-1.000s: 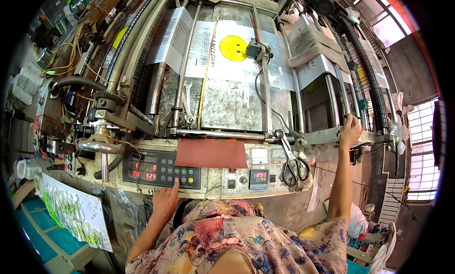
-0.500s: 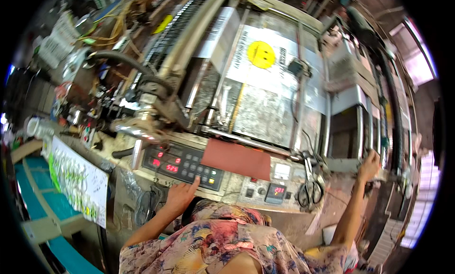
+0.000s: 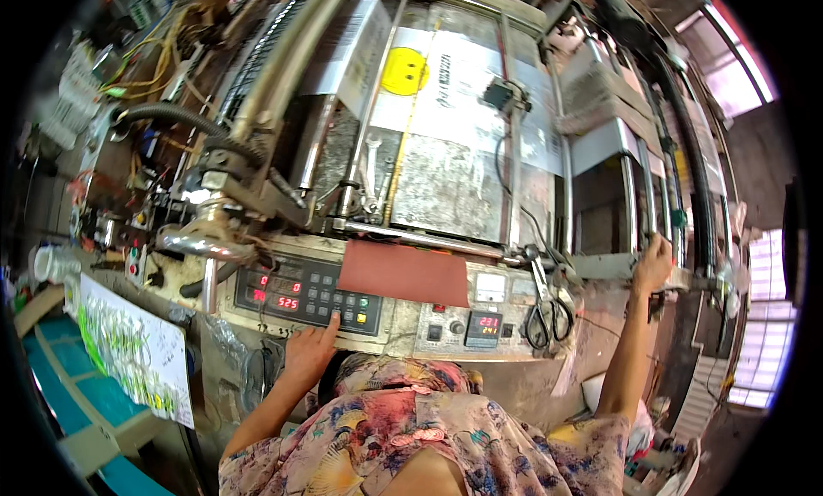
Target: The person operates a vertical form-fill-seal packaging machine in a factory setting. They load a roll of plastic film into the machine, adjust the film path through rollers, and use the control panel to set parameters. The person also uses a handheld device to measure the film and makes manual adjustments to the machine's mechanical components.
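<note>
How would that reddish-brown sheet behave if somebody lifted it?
The reddish-brown sheet is probably light, since it looks thin. It may hold its shape fairly well, as its edges run nearly straight. Being flat, it seems unlikely to roll.

Dim and cluttered around its edges. At two o'clock, a tilted window [image 3: 718,72] glares pale and bright. Between three and four, a barred window [image 3: 759,312] glows whitish-violet. Plain grey-brown wall [image 3: 765,166] separates them. At eight o'clock: teal, beige-edged furniture [image 3: 51,384].
</note>
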### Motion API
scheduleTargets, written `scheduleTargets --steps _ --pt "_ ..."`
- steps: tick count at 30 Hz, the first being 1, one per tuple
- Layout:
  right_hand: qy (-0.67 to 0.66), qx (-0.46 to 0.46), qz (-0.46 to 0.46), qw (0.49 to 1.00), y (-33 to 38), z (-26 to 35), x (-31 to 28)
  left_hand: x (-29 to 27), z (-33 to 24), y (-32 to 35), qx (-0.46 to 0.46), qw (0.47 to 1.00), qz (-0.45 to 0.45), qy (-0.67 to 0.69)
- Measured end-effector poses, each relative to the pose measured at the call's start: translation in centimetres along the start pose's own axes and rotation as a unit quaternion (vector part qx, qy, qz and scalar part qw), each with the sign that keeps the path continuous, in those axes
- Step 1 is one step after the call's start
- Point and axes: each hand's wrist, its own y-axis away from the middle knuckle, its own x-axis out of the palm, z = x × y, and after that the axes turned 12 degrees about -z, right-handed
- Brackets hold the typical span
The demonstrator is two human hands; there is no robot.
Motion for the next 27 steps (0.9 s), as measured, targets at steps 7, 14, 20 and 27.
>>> scheduleTargets --steps 7,14,20,27 --pt "-0.041 0.037 0.008 0.998 0.2 -0.6 -0.1 0.3 0.1 -0.2 0.007 1.0 0.012 -0.018" --pt "-0.036 0.053 0.011 0.998 0.4 0.2 -0.4 -0.1 0.0 -0.2 0.011 1.0 -0.001 -0.011" --pt "-0.057 0.047 -0.003 0.997 0.3 0.0 -0.2 -0.2 -0.1 -0.3 0.009 1.0 -0.004 0.007" --pt "-0.037 0.046 -0.002 0.998 0.4 0.3 -0.2 0.2 0.1 -0.1 0.003 1.0 0.004 0.0"
